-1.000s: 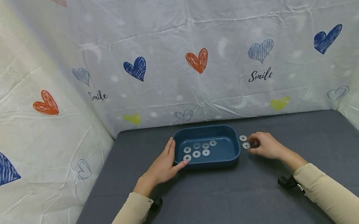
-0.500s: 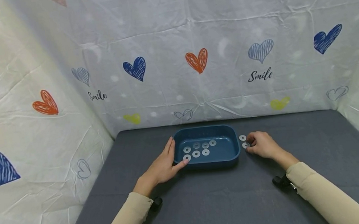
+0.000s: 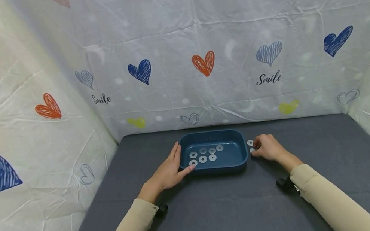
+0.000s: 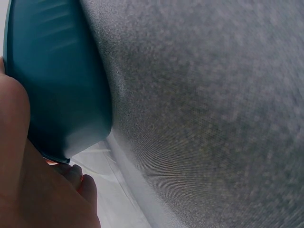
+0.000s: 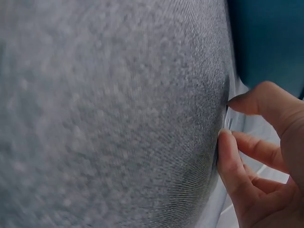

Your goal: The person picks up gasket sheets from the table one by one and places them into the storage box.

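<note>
Your left hand (image 3: 167, 173) lies flat with straight fingers against the left wall of the blue tray (image 3: 240, 160), thumb on its near rim. The two loose washers (image 3: 250, 143) lie on the mat just right of the tray, at the fingertips of your nearer right hand (image 3: 267, 147). Its curled fingers and thumb close on the near washer, though I cannot tell if they grip it.

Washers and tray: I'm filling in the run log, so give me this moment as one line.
left hand: steadies blue tray | right hand: fingering a washer on table | tray: seven washers
</note>
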A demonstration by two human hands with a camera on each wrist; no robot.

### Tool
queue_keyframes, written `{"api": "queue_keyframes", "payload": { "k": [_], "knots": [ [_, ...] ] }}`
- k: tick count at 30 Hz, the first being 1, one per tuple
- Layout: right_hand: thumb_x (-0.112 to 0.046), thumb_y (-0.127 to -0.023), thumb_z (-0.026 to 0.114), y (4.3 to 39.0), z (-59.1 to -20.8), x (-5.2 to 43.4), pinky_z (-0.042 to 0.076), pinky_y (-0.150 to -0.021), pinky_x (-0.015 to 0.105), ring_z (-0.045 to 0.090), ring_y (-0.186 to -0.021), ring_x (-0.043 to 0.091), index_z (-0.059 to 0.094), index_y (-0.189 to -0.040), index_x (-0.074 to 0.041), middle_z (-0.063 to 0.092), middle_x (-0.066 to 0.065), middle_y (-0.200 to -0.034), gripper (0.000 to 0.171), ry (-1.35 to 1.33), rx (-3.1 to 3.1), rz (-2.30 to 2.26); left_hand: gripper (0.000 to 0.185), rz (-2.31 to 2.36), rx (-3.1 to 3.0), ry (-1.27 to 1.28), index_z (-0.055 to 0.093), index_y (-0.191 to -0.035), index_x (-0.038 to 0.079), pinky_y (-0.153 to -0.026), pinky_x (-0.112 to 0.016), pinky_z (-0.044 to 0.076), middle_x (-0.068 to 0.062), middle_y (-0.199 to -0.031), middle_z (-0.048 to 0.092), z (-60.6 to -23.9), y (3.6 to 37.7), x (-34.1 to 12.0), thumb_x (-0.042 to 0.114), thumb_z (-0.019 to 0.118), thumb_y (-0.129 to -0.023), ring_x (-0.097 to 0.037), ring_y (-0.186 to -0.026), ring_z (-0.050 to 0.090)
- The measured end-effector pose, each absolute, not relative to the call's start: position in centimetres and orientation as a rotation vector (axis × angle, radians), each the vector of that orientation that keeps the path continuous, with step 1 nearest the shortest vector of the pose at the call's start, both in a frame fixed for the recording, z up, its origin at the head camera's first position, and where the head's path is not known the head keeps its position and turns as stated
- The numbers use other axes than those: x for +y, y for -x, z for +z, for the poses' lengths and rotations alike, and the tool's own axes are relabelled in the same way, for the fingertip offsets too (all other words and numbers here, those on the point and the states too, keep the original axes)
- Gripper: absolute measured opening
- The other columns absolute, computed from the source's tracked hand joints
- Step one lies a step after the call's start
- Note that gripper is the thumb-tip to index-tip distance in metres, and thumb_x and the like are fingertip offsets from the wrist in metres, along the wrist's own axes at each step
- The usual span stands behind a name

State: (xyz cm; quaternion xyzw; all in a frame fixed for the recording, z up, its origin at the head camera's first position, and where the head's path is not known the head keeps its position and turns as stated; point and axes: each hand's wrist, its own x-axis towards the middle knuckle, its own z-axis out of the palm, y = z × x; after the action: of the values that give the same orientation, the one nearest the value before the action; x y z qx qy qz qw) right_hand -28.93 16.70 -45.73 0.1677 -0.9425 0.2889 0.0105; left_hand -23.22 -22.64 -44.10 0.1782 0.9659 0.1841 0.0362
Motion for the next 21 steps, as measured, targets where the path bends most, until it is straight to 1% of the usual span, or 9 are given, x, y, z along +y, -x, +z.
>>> {"api": "queue_keyframes", "payload": {
  "k": [7,14,21],
  "knots": [
    [-0.014,-0.076,0.083,29.28,-45.69,16.59,0.048,-0.063,0.035,0.056,-0.068,0.019,0.070,-0.078,-0.005,0.066,0.004,-0.076,0.016,-0.540,-2.952,0.819,0.108,0.558,2.979,-0.553,0.007,-0.164,0.000,-0.121,-0.051,0.027,-0.015,-0.172,0.000,-44.29,23.34,-22.67,0.075,0.046,-0.096,-0.034,-0.155,0.021],
    [-0.015,-0.079,0.081,29.23,-45.54,16.39,0.046,-0.060,0.033,0.055,-0.065,0.019,0.069,-0.078,-0.005,0.065,0.005,-0.075,0.016,-0.539,-2.967,0.808,0.107,0.560,2.976,-0.554,0.006,-0.164,0.000,-0.121,-0.050,0.027,-0.014,-0.172,-0.002,-44.13,23.35,-22.66,0.074,0.046,-0.097,-0.033,-0.155,0.019],
    [-0.016,-0.079,0.081,28.95,-45.69,16.00,0.047,-0.060,0.035,0.055,-0.065,0.020,0.067,-0.080,-0.005,0.063,0.006,-0.077,0.018,-0.507,-2.985,0.802,0.107,0.565,2.970,-0.545,0.006,-0.164,0.000,-0.121,-0.051,0.027,-0.014,-0.172,-0.002,-44.19,23.26,-22.70,0.074,0.047,-0.096,-0.034,-0.155,0.019]
  ]
}}
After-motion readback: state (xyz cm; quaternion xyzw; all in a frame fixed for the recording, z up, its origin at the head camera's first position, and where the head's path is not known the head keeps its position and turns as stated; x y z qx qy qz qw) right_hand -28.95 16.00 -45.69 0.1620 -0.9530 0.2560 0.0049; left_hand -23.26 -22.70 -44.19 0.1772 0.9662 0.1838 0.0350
